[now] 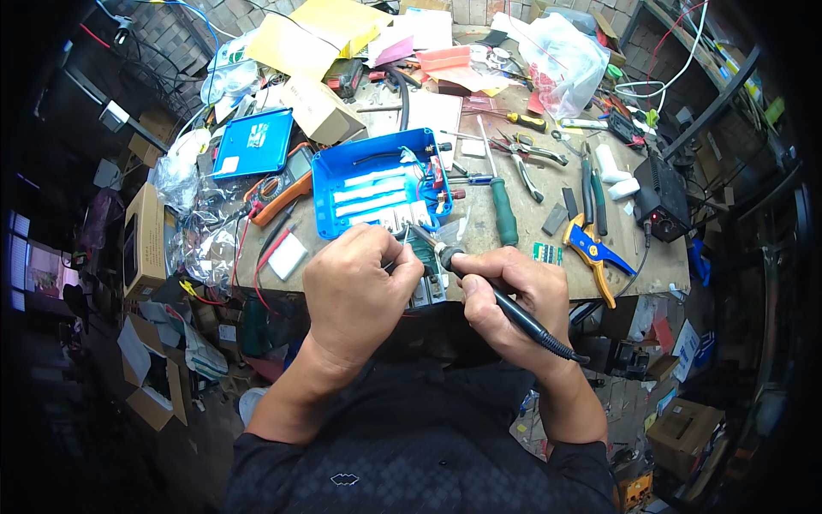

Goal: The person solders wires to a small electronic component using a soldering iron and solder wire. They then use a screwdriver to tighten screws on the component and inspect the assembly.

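Observation:
My right hand [522, 295] grips a soldering iron [533, 327] like a pen, its tip pointing up and left to the near edge of an open blue plastic box [324, 201]. White strips, red parts and wires are inside the box. My left hand [364, 278] is closed in a pinch beside the iron's tip; whatever its fingers hold is hidden. Between my hands, partly covered, lie a green part [423, 254] and silvery metal pieces [434, 287]. The box's blue lid [253, 144] rests apart at the far left.
Right of the box are a green-handled screwdriver [504, 214], pliers [524, 154], a yellow-and-blue wire stripper [591, 253], a small green circuit board [547, 253] and a black soldering station [664, 193]. An orange multimeter [287, 195] sits left. Papers and a plastic bag [565, 64] crowd the back.

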